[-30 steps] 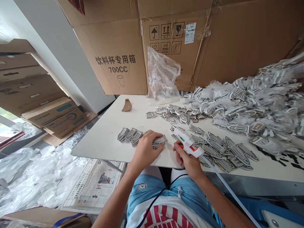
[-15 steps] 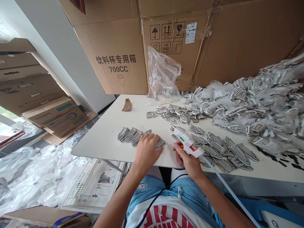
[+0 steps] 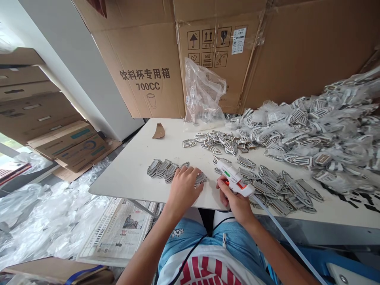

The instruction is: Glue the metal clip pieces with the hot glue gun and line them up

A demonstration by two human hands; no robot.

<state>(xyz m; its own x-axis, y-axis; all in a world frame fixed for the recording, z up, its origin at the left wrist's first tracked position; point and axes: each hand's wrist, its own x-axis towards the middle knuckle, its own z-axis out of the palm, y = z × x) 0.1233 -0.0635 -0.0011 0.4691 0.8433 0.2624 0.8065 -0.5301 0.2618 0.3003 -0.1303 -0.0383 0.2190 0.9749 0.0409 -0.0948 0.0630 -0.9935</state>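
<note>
In my right hand (image 3: 236,202) is a white hot glue gun (image 3: 232,177) with an orange trigger, its nozzle pointing up and left. A long translucent glue stick (image 3: 285,233) trails from its back end. My left hand (image 3: 184,185) rests over a stack of flat grey boat-shaped pieces (image 3: 200,179), fingers bent and thumb along the near side; the palm hides part of the stack. Just left of it stand several more stacks of these pieces (image 3: 162,169). Right of the glue gun lie many loose pieces (image 3: 276,188) of the same shape.
Bagged grey pieces (image 3: 326,130) are heaped at the right, with a loose pile (image 3: 222,140) nearer the middle. A clear plastic bag (image 3: 203,95) stands against cardboard boxes (image 3: 148,51). A brown scrap (image 3: 158,131) lies on the white table (image 3: 127,174). A black cord (image 3: 192,253) crosses my lap.
Almost nothing differs. My left hand has shifted very slightly on the stack; the glue gun stays in place in my right hand.
</note>
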